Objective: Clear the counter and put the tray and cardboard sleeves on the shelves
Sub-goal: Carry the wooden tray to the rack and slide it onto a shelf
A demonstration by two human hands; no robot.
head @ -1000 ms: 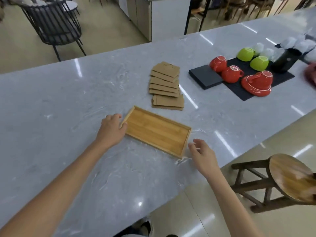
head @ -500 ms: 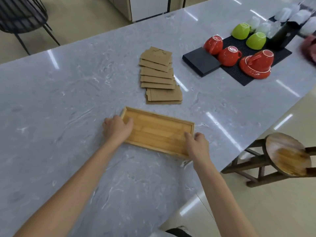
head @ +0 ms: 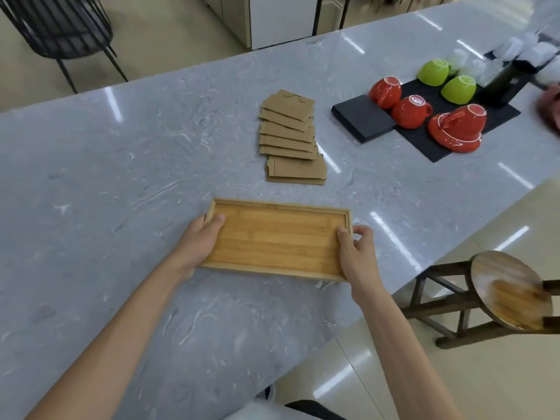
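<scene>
A shallow rectangular bamboo tray (head: 278, 237) lies on the grey marble counter (head: 106, 177) in front of me. My left hand (head: 198, 245) grips its left short end, thumb over the rim. My right hand (head: 357, 253) grips its right short end, thumb inside and fingers curled behind the rim. Whether the tray is lifted off the counter I cannot tell. Just beyond the tray, a fanned stack of several brown cardboard sleeves (head: 291, 137) lies flat on the counter, apart from both hands.
A black ribbed mat (head: 424, 147) at the right holds upturned red cups (head: 409, 112), a red saucer and green cups (head: 457, 89). A dark slab (head: 363, 118) lies beside it. A wooden stool (head: 509, 292) stands by the counter's near right edge. A black wire chair (head: 60, 28) stands beyond.
My right hand came from the counter beside the tray onto its right end. My left hand took hold of the left end. The tray turned square to me.
</scene>
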